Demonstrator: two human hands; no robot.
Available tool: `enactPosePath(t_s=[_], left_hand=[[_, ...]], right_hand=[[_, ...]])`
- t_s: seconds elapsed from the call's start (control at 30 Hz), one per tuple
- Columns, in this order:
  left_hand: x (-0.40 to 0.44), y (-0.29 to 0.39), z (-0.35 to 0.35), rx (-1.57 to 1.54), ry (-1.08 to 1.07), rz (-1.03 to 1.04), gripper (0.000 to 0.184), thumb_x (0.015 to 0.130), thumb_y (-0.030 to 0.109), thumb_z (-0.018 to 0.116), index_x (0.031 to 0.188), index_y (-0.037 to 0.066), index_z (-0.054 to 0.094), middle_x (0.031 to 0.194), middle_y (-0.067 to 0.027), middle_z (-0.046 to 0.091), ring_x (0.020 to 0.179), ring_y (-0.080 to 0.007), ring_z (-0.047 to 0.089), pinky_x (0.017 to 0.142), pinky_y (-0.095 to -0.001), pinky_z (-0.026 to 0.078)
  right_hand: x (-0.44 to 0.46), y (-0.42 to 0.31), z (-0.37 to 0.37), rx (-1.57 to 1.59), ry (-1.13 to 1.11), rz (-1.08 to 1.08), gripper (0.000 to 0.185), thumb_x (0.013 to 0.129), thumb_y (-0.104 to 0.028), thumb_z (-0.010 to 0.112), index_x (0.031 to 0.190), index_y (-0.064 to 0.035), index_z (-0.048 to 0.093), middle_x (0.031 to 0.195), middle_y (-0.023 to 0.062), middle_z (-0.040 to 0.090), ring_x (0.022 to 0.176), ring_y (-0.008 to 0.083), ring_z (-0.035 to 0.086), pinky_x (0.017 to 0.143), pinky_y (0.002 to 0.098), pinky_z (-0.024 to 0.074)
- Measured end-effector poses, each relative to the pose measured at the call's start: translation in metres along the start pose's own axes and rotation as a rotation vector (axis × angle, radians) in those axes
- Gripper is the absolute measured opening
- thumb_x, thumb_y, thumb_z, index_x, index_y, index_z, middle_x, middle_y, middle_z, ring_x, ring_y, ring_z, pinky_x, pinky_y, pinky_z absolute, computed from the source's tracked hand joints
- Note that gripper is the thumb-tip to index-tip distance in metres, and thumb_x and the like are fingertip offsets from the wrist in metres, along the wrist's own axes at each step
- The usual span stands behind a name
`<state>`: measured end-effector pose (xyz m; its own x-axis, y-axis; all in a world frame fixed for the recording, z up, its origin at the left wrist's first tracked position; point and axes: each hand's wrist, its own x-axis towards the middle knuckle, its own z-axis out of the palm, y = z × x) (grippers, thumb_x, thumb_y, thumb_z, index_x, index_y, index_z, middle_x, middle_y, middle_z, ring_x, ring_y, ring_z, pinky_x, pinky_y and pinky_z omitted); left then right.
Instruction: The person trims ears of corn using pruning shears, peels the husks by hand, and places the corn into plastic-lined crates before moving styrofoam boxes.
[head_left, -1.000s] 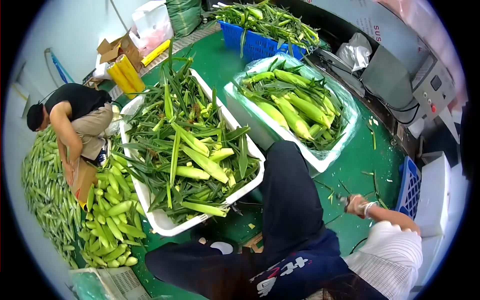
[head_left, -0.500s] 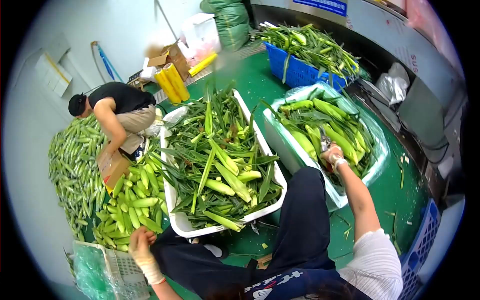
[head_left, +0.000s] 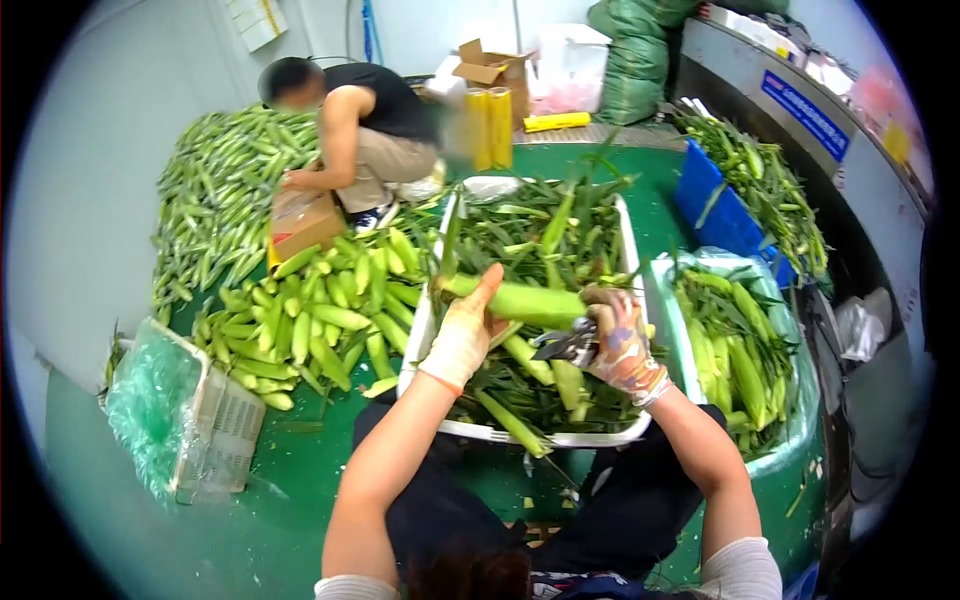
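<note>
An ear of corn in its green husk [head_left: 530, 304] lies level across the space between my hands. My left hand [head_left: 468, 325], with a pale covering over the palm and wrist, grips its left end. In a stained glove, my right hand [head_left: 625, 345] is closed around what look like pruning shears [head_left: 568, 345], their blades beside the right end of the ear. Whether the blades touch the stem, I cannot tell. Below both hands is a white crate [head_left: 600, 437] heaped with husk leaves and trimmings [head_left: 520, 385].
At right stands a plastic-lined bin [head_left: 805, 400] of unhusked corn [head_left: 745, 375]. Trimmed ears [head_left: 320, 330] are piled at left, near a tipped crate [head_left: 222, 430]. Beyond them a person [head_left: 365, 130] crouches with a cardboard box [head_left: 303, 222]. A blue basket [head_left: 715, 205] holds leaves.
My right hand has come from the lined bin to above the white crate with the shears. My left hand has risen from the side and now holds an ear. The view has turned left.
</note>
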<state>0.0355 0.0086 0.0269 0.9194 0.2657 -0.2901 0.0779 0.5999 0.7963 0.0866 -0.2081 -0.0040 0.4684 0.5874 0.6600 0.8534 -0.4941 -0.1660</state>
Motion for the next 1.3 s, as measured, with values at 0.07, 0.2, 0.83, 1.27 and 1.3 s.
enactPosePath(t_s=[0.07,0.2,0.83,1.27,1.3], left_hand=[[0.057,-0.009,-0.044,-0.092,-0.004,0.214,0.034,0.081,0.035,0.071,0.098,0.006,0.061,0.087,-0.008,0.064,0.087,-0.0208,0.058,0.076,-0.0387,0.045],[0.141,-0.009,-0.135,-0.241,0.243,0.351,0.028,0.088,0.031,0.06,0.078,0.005,0.06,0.075,-0.0071,0.058,0.075,-0.0232,0.053,0.081,-0.0384,0.043],[0.074,0.03,-0.069,-0.609,0.465,0.452,0.032,0.09,0.027,0.055,0.066,0.016,0.037,0.057,0.0001,0.035,0.055,-0.016,0.037,0.061,-0.0338,0.039],[0.086,0.013,-0.089,-0.534,0.352,0.434,0.026,0.093,0.026,0.051,0.071,0.016,0.042,0.056,0.0018,0.039,0.054,-0.0148,0.04,0.062,-0.0392,0.045],[0.083,0.014,-0.086,-0.529,0.372,0.426,0.027,0.093,0.026,0.05,0.069,0.016,0.041,0.056,0.002,0.038,0.054,-0.0146,0.04,0.062,-0.0394,0.045]], right_hand=[[0.013,-0.015,0.034,0.0,-0.096,-0.001,0.041,0.065,-0.018,0.068,0.099,-0.0013,0.053,0.111,0.0171,0.053,0.104,0.0341,0.048,0.087,0.0457,0.0365],[0.026,-0.038,0.058,0.059,0.047,0.201,0.054,0.063,-0.024,0.075,0.104,-0.0011,0.048,0.098,0.0158,0.053,0.09,0.0316,0.053,0.082,0.0419,0.0425],[0.011,-0.013,0.077,1.671,-0.268,1.147,0.025,0.084,-0.029,0.064,0.088,-0.0057,0.056,0.078,0.0035,0.057,0.067,0.0116,0.053,0.059,0.0233,0.0432],[0.005,0.005,0.101,1.032,-0.43,1.067,0.045,0.068,-0.028,0.077,0.097,-0.0025,0.052,0.084,0.0068,0.055,0.079,0.0159,0.053,0.073,0.0297,0.0454],[-0.013,0.012,0.122,1.071,-0.424,1.036,0.043,0.067,-0.026,0.076,0.095,-0.0023,0.054,0.081,0.0063,0.057,0.075,0.0166,0.054,0.07,0.03,0.0458]])
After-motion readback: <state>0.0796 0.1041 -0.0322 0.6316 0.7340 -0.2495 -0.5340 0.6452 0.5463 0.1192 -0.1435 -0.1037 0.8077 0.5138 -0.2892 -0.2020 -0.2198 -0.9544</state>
